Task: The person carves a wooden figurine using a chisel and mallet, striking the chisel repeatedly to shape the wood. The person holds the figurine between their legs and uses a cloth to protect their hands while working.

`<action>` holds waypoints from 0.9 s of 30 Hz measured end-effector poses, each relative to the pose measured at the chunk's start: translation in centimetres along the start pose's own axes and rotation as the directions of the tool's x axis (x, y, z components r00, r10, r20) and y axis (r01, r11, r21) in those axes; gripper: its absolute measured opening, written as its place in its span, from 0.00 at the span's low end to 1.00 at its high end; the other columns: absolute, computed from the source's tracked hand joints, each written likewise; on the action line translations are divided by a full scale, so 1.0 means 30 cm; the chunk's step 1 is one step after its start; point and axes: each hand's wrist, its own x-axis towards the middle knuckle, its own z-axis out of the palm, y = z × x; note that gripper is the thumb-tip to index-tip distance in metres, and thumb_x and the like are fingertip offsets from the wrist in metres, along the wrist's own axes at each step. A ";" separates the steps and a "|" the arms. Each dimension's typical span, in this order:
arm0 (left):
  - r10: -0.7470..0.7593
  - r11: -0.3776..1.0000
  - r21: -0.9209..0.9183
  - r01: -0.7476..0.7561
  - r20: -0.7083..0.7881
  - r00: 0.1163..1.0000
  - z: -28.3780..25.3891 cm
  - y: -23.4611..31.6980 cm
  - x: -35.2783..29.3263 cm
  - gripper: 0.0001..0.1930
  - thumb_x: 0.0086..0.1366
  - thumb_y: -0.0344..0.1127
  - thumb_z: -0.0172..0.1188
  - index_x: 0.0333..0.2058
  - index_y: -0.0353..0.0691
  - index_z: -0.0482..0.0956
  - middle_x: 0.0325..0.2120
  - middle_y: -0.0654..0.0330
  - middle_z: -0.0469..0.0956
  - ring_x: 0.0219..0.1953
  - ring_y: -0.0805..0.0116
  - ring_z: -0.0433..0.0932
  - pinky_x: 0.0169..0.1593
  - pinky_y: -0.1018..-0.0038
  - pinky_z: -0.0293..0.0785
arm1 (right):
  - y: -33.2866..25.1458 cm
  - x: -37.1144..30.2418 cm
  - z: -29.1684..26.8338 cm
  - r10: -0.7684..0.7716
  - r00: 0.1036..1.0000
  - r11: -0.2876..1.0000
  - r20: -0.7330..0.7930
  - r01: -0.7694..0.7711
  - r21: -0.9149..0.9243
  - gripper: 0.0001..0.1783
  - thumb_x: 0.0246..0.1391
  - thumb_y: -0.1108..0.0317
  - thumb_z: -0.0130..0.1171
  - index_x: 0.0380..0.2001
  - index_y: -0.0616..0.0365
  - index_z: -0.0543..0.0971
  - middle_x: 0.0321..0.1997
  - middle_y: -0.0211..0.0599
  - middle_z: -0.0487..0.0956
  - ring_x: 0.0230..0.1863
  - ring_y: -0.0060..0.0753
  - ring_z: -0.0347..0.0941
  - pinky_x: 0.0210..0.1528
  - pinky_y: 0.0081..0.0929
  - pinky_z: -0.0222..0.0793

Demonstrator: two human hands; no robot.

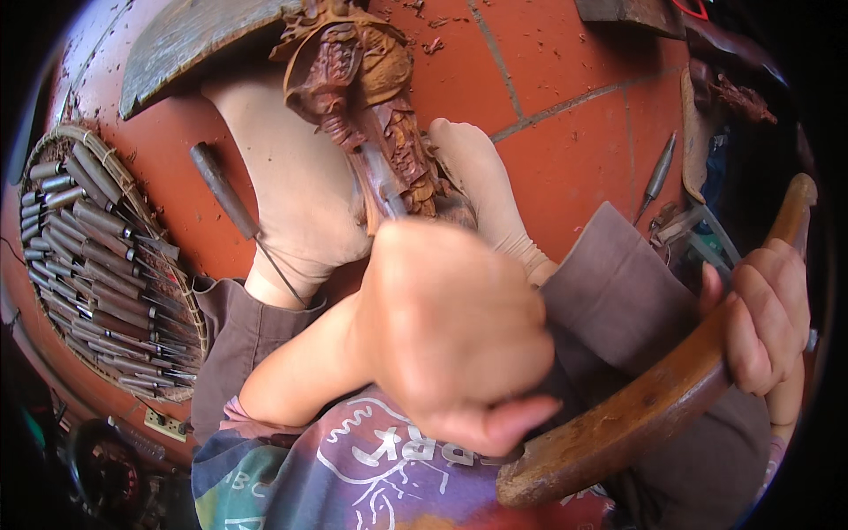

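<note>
A reddish-brown wood carving [340, 97] with deep relief stands between my socked feet [300, 177]. My left hand [450, 318], slightly blurred, is closed in a fist around a chisel [389, 196]. The chisel's metal blade points at the lower part of the carving; most of its handle is hidden by the fist. At the right, my right hand [768, 309] wraps round a curved wooden mallet [632, 402]. The mallet's thick end reaches down-left, close to the thumb side of my left hand. Whether it touches the chisel handle I cannot tell.
A round woven basket [106, 155] at the left holds many wooden-handled chisels. A loose chisel [221, 190] leans against my left ankle. Another pointed tool [658, 177] lies at the right. A worn wooden board [190, 53] is at the far left. Shavings dot the red tile floor [574, 62].
</note>
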 end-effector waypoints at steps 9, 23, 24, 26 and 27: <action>-0.106 0.977 0.198 0.080 0.125 0.986 0.105 0.002 -0.039 0.22 0.54 0.50 0.69 0.13 0.48 0.68 0.15 0.70 0.65 0.15 0.77 0.67 0.16 0.79 0.58 | 0.000 -0.033 0.089 -0.046 0.998 0.983 -0.040 0.052 0.175 0.18 0.34 0.86 0.67 0.27 0.65 0.69 0.21 0.39 0.69 0.18 0.34 0.66 0.17 0.31 0.59; -0.208 0.968 0.186 0.171 0.205 0.956 0.098 -0.044 -0.027 0.19 0.55 0.44 0.68 0.13 0.48 0.68 0.13 0.70 0.63 0.14 0.73 0.68 0.15 0.74 0.60 | 0.003 -0.047 0.137 -0.002 0.989 0.994 -0.151 0.019 0.112 0.14 0.23 0.67 0.58 0.20 0.58 0.70 0.18 0.35 0.71 0.15 0.29 0.66 0.14 0.23 0.57; -0.209 0.967 0.189 0.171 0.205 0.956 0.098 -0.044 -0.029 0.19 0.55 0.44 0.68 0.13 0.48 0.68 0.13 0.70 0.63 0.13 0.73 0.68 0.15 0.74 0.60 | 0.002 -0.046 0.138 0.004 0.989 0.994 -0.151 0.013 0.110 0.14 0.23 0.67 0.58 0.20 0.58 0.70 0.18 0.35 0.71 0.15 0.29 0.67 0.14 0.23 0.57; -0.210 0.966 0.196 0.170 0.206 0.956 0.098 -0.043 -0.030 0.19 0.55 0.44 0.67 0.13 0.48 0.68 0.13 0.69 0.63 0.13 0.73 0.67 0.15 0.74 0.60 | -0.001 -0.046 0.131 0.007 0.993 0.991 -0.115 0.008 0.135 0.14 0.26 0.73 0.61 0.23 0.61 0.70 0.19 0.36 0.71 0.16 0.31 0.67 0.15 0.26 0.59; -0.205 0.966 0.201 0.163 0.210 0.956 0.098 -0.043 -0.030 0.19 0.55 0.44 0.67 0.13 0.48 0.68 0.13 0.69 0.63 0.13 0.73 0.67 0.15 0.74 0.60 | -0.002 -0.046 0.119 0.004 0.997 0.987 -0.078 0.009 0.160 0.16 0.29 0.80 0.64 0.25 0.63 0.70 0.19 0.37 0.70 0.17 0.33 0.67 0.17 0.29 0.60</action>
